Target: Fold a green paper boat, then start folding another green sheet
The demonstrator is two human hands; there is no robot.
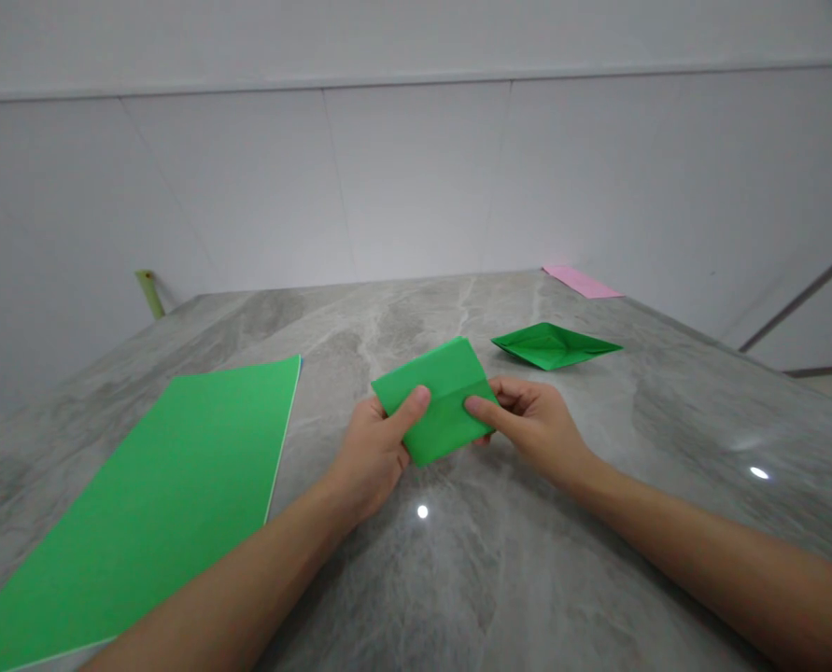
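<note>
While both hands grip it, the folded green paper point(444, 411) lies between them over the surface point(500, 569), its long axis tilted and rising toward the right. The left hand point(370, 457) and right hand point(534, 429) stand about equally near, their fingers point(506, 397) closed narrowly on opposite ends, with thumbs on top. A paper boat point(552, 345) lies beyond the right hand; a green sheet point(156, 495) lies left of the left hand.
</note>
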